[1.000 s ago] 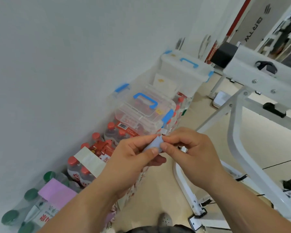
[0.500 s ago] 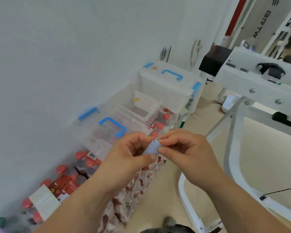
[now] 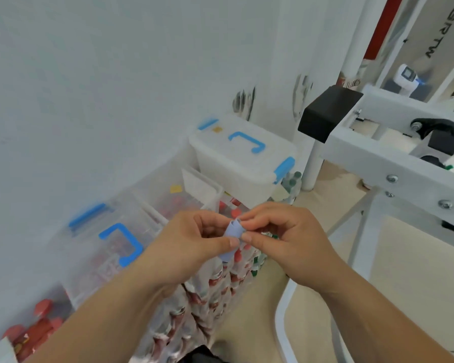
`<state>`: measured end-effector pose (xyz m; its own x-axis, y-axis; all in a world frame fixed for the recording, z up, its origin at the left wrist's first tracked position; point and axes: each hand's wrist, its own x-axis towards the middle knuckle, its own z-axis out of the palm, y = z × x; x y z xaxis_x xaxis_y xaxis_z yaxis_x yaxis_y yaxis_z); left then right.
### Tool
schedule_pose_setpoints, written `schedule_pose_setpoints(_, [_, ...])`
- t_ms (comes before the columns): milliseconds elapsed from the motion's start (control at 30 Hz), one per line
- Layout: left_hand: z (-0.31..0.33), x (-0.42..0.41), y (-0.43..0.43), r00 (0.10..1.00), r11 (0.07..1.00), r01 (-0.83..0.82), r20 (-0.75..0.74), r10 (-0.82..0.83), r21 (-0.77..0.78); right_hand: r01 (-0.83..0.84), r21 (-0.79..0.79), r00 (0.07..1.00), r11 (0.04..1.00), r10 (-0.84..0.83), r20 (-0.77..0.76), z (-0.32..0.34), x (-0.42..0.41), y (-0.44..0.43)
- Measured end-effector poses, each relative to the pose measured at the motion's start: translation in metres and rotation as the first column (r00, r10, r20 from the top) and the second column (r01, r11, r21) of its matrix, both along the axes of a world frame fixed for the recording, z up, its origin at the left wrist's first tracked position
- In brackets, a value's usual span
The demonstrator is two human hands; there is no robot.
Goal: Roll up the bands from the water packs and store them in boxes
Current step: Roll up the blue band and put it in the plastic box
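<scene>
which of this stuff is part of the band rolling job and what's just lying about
Job: blue band, pinched between left hand and right hand; clear box; white box; water packs.
Lying about: white metal frame; black end block.

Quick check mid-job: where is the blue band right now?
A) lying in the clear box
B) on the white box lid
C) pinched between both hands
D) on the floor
C: the partly rolled band is pinched between the fingertips of the left hand and the right hand, held in the air.
</scene>
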<state>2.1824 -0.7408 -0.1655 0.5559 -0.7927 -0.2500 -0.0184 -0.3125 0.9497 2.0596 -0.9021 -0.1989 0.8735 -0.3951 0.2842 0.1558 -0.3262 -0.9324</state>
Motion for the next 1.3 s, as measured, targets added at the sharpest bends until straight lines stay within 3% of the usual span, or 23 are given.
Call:
schedule_pose_setpoints(167, [0.007,0.030,-0.038,0.996,0.998,0.045,0.071,-0.048,0.043,0.039,0.060,0.999,0.997,-0.038,-0.025,-0.001,0.028,-0.030])
schedule_pose_setpoints(400, [0.011,0.087,-0.097,0.989,0.993,0.117,0.089,-0.117,0.005,0.243,0.044,0.962,0.969,-0.235,-0.141,0.017,0.070,-0.073])
schedule_pose_setpoints(600, [0.003,0.143,-0.147,0.983,0.993,0.106,0.155,-0.097,-0.052,0.530,-0.083,0.795,0.844,-0.529,-0.298,0.002,0.094,-0.110])
schedule_pose_setpoints(833, [-0.028,0.157,-0.189,0.968,0.986,0.158,0.209,-0.142,-0.061,0.617,-0.179,0.627,0.766,-0.616,-0.476,-0.031,0.102,-0.140])
schedule_pose_setpoints(1033, [-0.055,0.155,-0.199,0.950,0.989,0.147,0.276,-0.147,0.021,0.624,-0.210,0.621,0.752,-0.641,-0.451,-0.051,0.109,-0.143])
schedule_pose_setpoints(1300, [-0.062,0.151,-0.203,0.921,0.993,0.104,0.370,-0.119,0.061,0.648,-0.120,0.666,0.752,-0.635,-0.391,-0.069,0.108,-0.144])
